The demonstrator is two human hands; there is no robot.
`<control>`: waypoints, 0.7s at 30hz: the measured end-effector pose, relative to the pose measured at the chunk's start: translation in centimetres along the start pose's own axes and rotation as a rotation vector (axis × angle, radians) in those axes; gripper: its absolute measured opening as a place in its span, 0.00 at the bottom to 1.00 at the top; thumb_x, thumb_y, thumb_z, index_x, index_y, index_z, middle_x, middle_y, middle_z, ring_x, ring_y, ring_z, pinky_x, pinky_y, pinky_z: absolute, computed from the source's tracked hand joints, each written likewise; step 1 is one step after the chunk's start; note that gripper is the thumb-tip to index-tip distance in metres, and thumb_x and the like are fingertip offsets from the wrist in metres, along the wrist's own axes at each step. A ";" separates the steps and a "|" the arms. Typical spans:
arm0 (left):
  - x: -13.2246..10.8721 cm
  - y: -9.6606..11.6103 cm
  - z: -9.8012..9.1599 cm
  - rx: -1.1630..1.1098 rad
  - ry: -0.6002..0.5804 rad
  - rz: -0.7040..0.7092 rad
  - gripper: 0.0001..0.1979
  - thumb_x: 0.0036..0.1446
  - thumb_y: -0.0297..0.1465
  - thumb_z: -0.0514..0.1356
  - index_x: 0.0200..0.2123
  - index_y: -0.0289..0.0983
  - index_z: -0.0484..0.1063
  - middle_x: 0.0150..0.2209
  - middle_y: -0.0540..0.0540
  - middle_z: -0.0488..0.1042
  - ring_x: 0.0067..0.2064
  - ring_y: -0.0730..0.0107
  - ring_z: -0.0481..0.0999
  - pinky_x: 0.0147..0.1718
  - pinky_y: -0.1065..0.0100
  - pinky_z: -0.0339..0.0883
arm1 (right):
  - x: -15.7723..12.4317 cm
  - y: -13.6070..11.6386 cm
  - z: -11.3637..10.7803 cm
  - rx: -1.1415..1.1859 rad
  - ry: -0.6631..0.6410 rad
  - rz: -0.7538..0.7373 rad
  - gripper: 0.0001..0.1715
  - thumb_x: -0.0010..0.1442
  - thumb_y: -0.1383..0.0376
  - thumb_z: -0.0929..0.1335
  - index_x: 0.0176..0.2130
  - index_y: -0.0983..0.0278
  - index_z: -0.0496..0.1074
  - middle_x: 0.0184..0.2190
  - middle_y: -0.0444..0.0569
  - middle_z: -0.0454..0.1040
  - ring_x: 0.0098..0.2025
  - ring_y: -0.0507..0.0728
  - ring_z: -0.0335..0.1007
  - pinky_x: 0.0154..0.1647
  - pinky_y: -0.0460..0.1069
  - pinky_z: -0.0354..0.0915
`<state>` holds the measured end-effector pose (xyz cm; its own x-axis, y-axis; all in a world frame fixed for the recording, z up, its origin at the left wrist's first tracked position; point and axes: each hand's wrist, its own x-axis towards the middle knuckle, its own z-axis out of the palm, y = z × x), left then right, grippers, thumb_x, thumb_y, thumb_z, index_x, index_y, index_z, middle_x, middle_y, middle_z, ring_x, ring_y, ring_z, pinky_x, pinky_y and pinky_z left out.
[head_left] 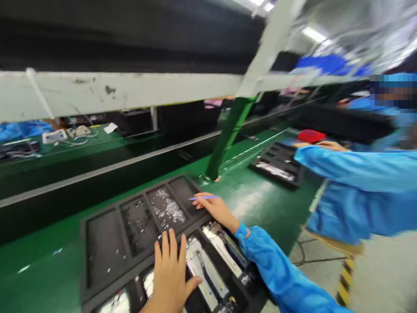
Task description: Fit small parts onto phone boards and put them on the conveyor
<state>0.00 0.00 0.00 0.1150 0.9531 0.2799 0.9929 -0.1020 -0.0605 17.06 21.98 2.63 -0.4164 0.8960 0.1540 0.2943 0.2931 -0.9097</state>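
A black foam tray (107, 243) with several compartments lies on the green bench in front of me. My left hand (171, 274) rests flat on its near row, fingers stretched out over silver metal parts (208, 269). My right hand (216, 208), in a blue sleeve, sits at the tray's far right edge and pinches a thin blue stick (203, 198) that points left. Small silver bits (167, 208) are scattered in a far compartment.
A co-worker in a blue coat (361, 187) stands at the right, an arm stretched toward a second black tray (276, 167) and a red object (311, 135). A green post (228, 137) rises from the bench. A white rail (130, 89) crosses overhead. A conveyor channel (97, 178) runs behind.
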 end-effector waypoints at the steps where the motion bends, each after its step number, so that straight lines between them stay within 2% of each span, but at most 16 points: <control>1: -0.3 0.3 -0.2 0.005 -0.038 -0.007 0.58 0.43 0.56 0.75 0.71 0.37 0.60 0.71 0.24 0.55 0.69 0.27 0.59 0.60 0.33 0.63 | -0.2 0.2 0.1 0.019 -0.009 0.008 0.22 0.71 0.50 0.68 0.48 0.66 0.76 0.38 0.49 0.80 0.36 0.54 0.78 0.42 0.54 0.77; 5: -0.6 1.3 -1.1 0.015 -0.113 -0.039 0.60 0.44 0.64 0.69 0.71 0.34 0.60 0.73 0.25 0.51 0.72 0.28 0.54 0.63 0.33 0.59 | -0.4 0.8 0.0 0.066 -0.027 0.041 0.30 0.67 0.42 0.68 0.48 0.65 0.78 0.39 0.54 0.82 0.36 0.58 0.80 0.44 0.56 0.78; 9: -0.2 1.2 -2.1 0.000 -0.062 -0.036 0.56 0.54 0.70 0.55 0.67 0.29 0.66 0.71 0.27 0.57 0.71 0.33 0.56 0.63 0.37 0.61 | -0.7 0.5 -0.2 0.067 -0.015 0.068 0.34 0.63 0.39 0.70 0.49 0.65 0.79 0.39 0.56 0.84 0.36 0.61 0.81 0.43 0.58 0.78; 13: 0.1 1.1 -2.8 -0.004 -0.015 -0.037 0.57 0.54 0.72 0.51 0.65 0.27 0.69 0.70 0.27 0.60 0.70 0.34 0.59 0.61 0.38 0.61 | -1.2 0.2 -0.5 0.056 -0.004 0.079 0.33 0.64 0.39 0.69 0.49 0.64 0.79 0.39 0.55 0.84 0.38 0.61 0.82 0.46 0.58 0.78; 17: 0.0 1.4 -3.8 -0.023 0.011 -0.055 0.50 0.62 0.66 0.52 0.63 0.25 0.70 0.67 0.27 0.64 0.67 0.36 0.64 0.62 0.42 0.59 | -1.3 -1.7 -1.4 0.020 -0.066 0.075 0.31 0.61 0.39 0.71 0.47 0.62 0.81 0.35 0.52 0.83 0.39 0.62 0.82 0.45 0.56 0.78; 19: -0.3 1.8 -4.3 -0.051 0.030 -0.029 0.44 0.65 0.61 0.53 0.61 0.25 0.71 0.65 0.28 0.68 0.65 0.39 0.68 0.62 0.45 0.56 | -0.9 -3.6 -2.0 -0.011 -0.160 0.044 0.25 0.61 0.43 0.73 0.44 0.60 0.83 0.38 0.52 0.83 0.40 0.61 0.81 0.43 0.54 0.78; 21: -0.6 2.3 -4.5 -0.090 0.052 0.027 0.38 0.65 0.58 0.55 0.59 0.29 0.72 0.62 0.30 0.72 0.63 0.42 0.70 0.63 0.47 0.52 | -0.2 -5.9 -2.3 -0.077 -0.278 -0.053 0.19 0.63 0.47 0.73 0.41 0.58 0.84 0.39 0.51 0.82 0.40 0.60 0.80 0.41 0.52 0.77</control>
<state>2.31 -2.05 4.02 0.1404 0.9338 0.3292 0.9878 -0.1546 0.0172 17.43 20.87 8.86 -0.6495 0.7562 0.0799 0.3253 0.3713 -0.8697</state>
